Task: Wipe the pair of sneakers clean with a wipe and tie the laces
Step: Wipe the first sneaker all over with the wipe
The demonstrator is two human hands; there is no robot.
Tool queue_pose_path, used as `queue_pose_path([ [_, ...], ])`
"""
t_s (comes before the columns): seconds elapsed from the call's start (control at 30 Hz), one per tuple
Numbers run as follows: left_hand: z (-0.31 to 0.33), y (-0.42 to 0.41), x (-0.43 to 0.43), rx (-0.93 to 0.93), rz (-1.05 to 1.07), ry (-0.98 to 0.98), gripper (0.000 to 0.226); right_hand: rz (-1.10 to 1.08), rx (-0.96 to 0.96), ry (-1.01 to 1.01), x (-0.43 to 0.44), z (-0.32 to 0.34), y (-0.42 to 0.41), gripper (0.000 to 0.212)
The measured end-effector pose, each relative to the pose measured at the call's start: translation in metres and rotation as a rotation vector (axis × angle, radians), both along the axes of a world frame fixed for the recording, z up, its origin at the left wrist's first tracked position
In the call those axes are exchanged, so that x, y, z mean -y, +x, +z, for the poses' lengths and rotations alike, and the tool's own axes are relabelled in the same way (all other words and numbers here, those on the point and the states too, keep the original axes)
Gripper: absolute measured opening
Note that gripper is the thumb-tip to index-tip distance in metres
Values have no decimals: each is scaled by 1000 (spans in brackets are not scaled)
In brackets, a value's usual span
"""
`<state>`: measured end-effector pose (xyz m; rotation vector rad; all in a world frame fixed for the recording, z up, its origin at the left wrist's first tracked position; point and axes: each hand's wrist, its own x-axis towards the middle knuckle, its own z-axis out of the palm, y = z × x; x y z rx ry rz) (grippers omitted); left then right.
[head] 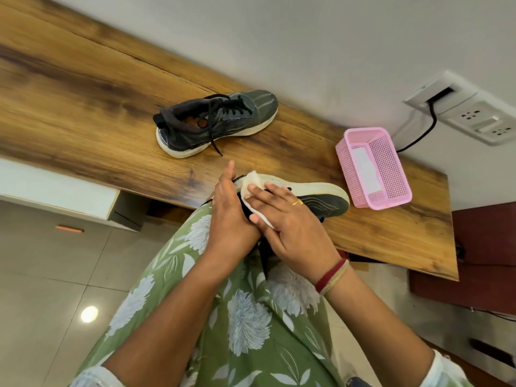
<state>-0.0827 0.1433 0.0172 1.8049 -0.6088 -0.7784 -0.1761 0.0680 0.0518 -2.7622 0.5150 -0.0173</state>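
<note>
heel of held sneaker (324,198) behind hands (229,219)

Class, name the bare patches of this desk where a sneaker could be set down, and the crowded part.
Free: the long stretch of desk behind the heel of the far sneaker; the gap between that sneaker and the pink basket. Crowded: the near edge, with left hand, right hand, wipe and held sneaker.
</note>
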Motion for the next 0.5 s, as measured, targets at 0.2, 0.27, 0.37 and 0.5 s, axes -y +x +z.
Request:
queue_pose_path([
  [0.2, -2, 1, -2, -12, 36, -41, 79, -133, -112, -200, -23, 11, 20, 45],
  [0.27, -2, 0, -1, -24, 41, -41, 80, -96, -156, -182, -18, 18, 21, 47],
  [0.37, 0, -1, 1, -15, 22, -19, 91, -76, -81, 63, -3, 16, 14, 44],
  [0.5, -1, 1, 1, -64, 37, 7, 121, -723, 564, 810, 14, 28, -3, 15],
])
